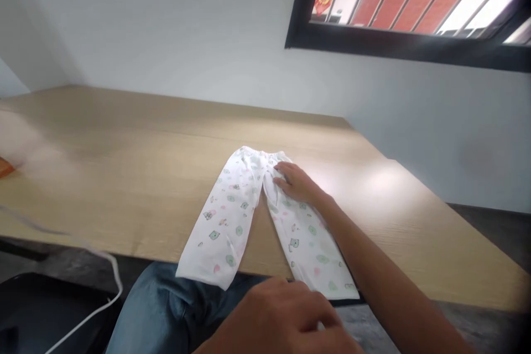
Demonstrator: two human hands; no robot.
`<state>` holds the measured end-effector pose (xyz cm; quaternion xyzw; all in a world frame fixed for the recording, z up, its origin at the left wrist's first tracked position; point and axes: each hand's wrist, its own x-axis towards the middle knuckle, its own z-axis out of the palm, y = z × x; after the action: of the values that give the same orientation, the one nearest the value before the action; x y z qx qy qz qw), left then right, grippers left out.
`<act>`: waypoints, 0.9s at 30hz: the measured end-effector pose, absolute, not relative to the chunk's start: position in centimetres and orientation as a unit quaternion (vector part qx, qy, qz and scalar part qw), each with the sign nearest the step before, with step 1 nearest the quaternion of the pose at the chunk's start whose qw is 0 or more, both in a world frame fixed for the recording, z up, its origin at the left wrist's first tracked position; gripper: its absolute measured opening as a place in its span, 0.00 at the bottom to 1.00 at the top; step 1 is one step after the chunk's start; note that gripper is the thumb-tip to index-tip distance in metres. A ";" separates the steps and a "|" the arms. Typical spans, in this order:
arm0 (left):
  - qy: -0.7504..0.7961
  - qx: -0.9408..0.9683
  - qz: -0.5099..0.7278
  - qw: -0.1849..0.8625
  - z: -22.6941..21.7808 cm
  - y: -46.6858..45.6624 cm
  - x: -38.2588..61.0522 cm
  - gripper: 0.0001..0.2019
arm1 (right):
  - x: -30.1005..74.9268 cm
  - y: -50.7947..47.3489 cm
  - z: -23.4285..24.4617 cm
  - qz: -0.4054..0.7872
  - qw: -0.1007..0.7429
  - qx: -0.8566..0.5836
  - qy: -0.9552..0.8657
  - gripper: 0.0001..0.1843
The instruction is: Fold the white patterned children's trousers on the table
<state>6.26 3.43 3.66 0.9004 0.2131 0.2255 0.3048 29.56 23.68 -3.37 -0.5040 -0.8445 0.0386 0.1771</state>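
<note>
The fingers of the right hand lie bent on the white printed trousers, just below the waistband, though I cannot tell whether they grip the cloth; the trousers are spread on the wood-toned table, both hems past its near edge. The left hand is curled nearer the camera, any hold hidden, beside blue jeans. Beyond the table is a pale wall.
</note>
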 end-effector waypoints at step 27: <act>0.265 0.879 0.195 0.345 -1.9 8.7 3.0 0.25 | 31.9 22.2 -0.4 -0.013 0.069 -0.719 -0.692 0.12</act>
<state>3.00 8.66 -1.85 0.8789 0.2655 0.1947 0.3453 31.93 22.15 -0.43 -0.7185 -0.6920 -0.0129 0.0685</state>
